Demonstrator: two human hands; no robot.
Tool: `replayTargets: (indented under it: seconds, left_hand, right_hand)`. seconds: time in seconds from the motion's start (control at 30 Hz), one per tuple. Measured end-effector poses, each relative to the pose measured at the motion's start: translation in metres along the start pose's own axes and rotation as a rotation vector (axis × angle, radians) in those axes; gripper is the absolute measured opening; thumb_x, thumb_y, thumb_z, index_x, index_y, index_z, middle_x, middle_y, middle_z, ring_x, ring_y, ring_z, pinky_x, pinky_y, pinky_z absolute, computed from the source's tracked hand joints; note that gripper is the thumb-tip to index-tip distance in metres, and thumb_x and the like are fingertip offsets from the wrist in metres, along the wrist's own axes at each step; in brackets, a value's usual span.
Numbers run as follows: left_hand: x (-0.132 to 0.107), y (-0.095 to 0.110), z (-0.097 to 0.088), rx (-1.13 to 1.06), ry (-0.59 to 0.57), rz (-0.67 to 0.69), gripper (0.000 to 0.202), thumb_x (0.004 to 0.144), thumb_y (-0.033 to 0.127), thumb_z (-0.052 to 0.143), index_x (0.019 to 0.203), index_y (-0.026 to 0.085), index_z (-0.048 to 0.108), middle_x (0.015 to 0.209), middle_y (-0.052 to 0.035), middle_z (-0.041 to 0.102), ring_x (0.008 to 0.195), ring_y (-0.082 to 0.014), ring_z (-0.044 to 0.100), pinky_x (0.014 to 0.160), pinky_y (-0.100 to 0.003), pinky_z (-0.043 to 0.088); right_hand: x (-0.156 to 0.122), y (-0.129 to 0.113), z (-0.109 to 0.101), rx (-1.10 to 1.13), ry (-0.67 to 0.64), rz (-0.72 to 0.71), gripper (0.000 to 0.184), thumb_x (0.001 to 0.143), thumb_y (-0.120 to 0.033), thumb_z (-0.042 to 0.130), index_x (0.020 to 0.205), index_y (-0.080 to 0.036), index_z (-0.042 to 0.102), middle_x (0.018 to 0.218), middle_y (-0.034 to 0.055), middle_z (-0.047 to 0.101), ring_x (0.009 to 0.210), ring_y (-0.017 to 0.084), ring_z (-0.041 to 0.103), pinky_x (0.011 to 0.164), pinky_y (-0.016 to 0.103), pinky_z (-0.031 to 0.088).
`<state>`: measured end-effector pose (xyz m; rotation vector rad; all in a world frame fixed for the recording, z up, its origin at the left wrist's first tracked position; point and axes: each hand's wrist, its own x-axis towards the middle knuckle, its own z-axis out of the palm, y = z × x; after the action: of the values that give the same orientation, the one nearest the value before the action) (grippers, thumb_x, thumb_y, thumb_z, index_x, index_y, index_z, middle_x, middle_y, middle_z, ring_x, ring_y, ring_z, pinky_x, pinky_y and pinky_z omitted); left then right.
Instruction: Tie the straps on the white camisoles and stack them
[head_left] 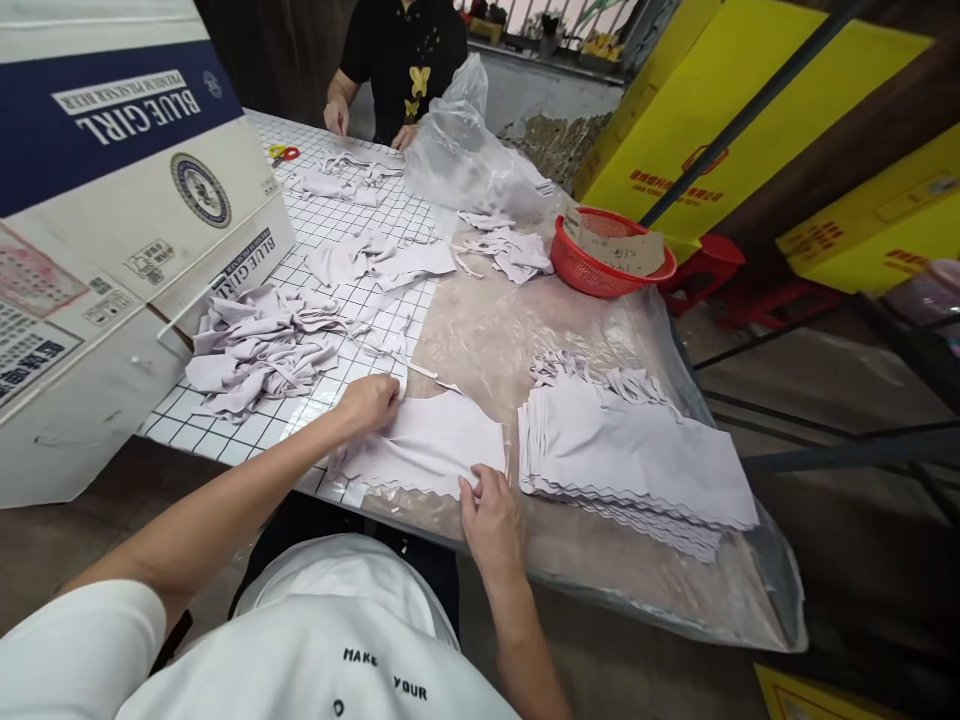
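Note:
A pale lilac fabric piece [442, 440] with a scalloped near edge lies spread on the table in front of me. My left hand [371, 404] is closed at its upper left corner, by a thin strap. At the lower right corner, my right hand [493, 515] pinches the edge between thumb and fingers. Just to the right is a neat stack of matching fabric pieces [630, 440], with gathered straps along its far side. A loose heap of the same fabric [262, 350] lies to the left of my left hand.
A tall beer carton [127, 200] stands at the left. Farther back are more fabric pieces [375, 258], scissors [283, 153], a clear plastic bag [457, 150] and a red basket [600, 280] holding cardboard. Another person [405, 70] works at the far edge. Yellow boxes [742, 100] are at right.

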<state>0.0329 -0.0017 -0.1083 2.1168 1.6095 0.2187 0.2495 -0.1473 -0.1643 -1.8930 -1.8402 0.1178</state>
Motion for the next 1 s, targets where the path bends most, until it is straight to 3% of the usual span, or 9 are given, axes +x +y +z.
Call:
replayTargets:
  seconds: [0.1, 0.2, 0.3, 0.37, 0.47, 0.57, 0.63, 0.8, 1.0]
  left_hand:
    - [0.013, -0.019, -0.021, -0.339, 0.035, -0.046, 0.014, 0.079, 0.028, 0.057, 0.068, 0.019, 0.056, 0.064, -0.0001, 0.057, 0.060, -0.0153, 0.053, 0.057, -0.026, 0.038]
    - [0.021, -0.044, -0.048, -0.704, 0.295, -0.241, 0.013, 0.075, 0.030, 0.061, 0.074, 0.019, 0.056, 0.066, 0.0024, 0.054, 0.054, -0.0117, 0.048, 0.055, -0.025, 0.038]
    - [0.008, -0.058, -0.056, -0.657, 0.459, -0.359, 0.011, 0.074, 0.026, 0.061, 0.081, 0.018, 0.057, 0.071, 0.0011, 0.057, 0.057, -0.0124, 0.050, 0.056, -0.025, 0.039]
    - [-0.012, -0.057, -0.044, -0.529, 0.386, -0.278, 0.010, 0.076, 0.027, 0.061, 0.080, 0.018, 0.059, 0.072, 0.0001, 0.059, 0.060, -0.0138, 0.052, 0.057, -0.026, 0.040]
    - [-0.044, -0.048, -0.008, -0.380, 0.231, -0.024, 0.014, 0.076, 0.031, 0.065, 0.082, 0.019, 0.061, 0.078, -0.0010, 0.061, 0.064, -0.0146, 0.054, 0.059, -0.027, 0.042]
    - [-0.060, -0.039, 0.023, -0.225, 0.208, 0.142, 0.007, 0.079, 0.025, 0.063, 0.082, 0.019, 0.060, 0.086, -0.0022, 0.060, 0.067, -0.0144, 0.055, 0.060, -0.026, 0.042]
    - [-0.063, -0.038, 0.033, -0.149, 0.238, 0.184, 0.005, 0.083, 0.018, 0.055, 0.078, 0.019, 0.058, 0.084, -0.0026, 0.058, 0.068, -0.0148, 0.055, 0.059, -0.026, 0.041]
    - [-0.069, -0.043, 0.037, -0.117, 0.315, 0.318, 0.011, 0.088, 0.017, 0.049, 0.077, 0.020, 0.052, 0.080, -0.0022, 0.055, 0.070, -0.0158, 0.053, 0.061, -0.027, 0.042]
    - [-0.060, -0.042, 0.047, -0.051, 0.487, 0.407, 0.015, 0.082, 0.012, 0.052, 0.096, 0.019, 0.053, 0.103, -0.0096, 0.056, 0.096, -0.0237, 0.054, 0.081, -0.036, 0.049]
  right_hand:
    - [0.001, 0.012, 0.004, 0.000, -0.004, 0.020, 0.030, 0.099, -0.036, 0.040, 0.095, -0.018, 0.064, 0.080, 0.0071, 0.067, 0.071, 0.020, 0.061, 0.064, 0.029, 0.040]
    - [0.000, 0.023, 0.002, 0.032, 0.008, 0.025, 0.031, 0.099, -0.037, 0.040, 0.093, -0.018, 0.064, 0.076, 0.0064, 0.066, 0.070, 0.019, 0.060, 0.064, 0.028, 0.040]
    - [-0.002, 0.026, -0.004, 0.096, 0.062, 0.029, 0.034, 0.099, -0.039, 0.039, 0.093, -0.017, 0.064, 0.074, 0.0061, 0.063, 0.068, 0.019, 0.059, 0.064, 0.028, 0.042]
    - [-0.005, 0.026, -0.007, 0.113, 0.132, 0.075, 0.035, 0.099, -0.042, 0.041, 0.095, -0.016, 0.064, 0.074, 0.0059, 0.060, 0.067, 0.019, 0.058, 0.065, 0.030, 0.043]
    - [-0.011, 0.027, -0.012, 0.090, 0.197, 0.161, 0.036, 0.097, -0.046, 0.045, 0.097, -0.015, 0.063, 0.073, 0.0056, 0.058, 0.066, 0.020, 0.056, 0.064, 0.031, 0.043]
    - [-0.012, 0.025, -0.020, 0.086, 0.181, 0.163, 0.034, 0.096, -0.046, 0.045, 0.094, -0.016, 0.062, 0.072, 0.0051, 0.057, 0.064, 0.019, 0.055, 0.062, 0.030, 0.041]
    - [-0.005, 0.017, -0.027, 0.117, 0.143, 0.123, 0.032, 0.097, -0.043, 0.044, 0.088, -0.018, 0.061, 0.073, 0.0051, 0.059, 0.065, 0.019, 0.055, 0.063, 0.030, 0.041]
    - [0.060, -0.031, -0.030, 0.204, -0.055, 0.062, 0.026, 0.096, -0.039, 0.047, 0.084, -0.020, 0.062, 0.081, 0.0064, 0.066, 0.074, 0.019, 0.060, 0.068, 0.028, 0.041]
    - [0.151, -0.084, 0.014, 0.172, -0.497, 0.043, 0.020, 0.090, -0.030, 0.055, 0.074, -0.020, 0.060, 0.083, 0.0069, 0.067, 0.082, 0.020, 0.059, 0.070, 0.028, 0.038]
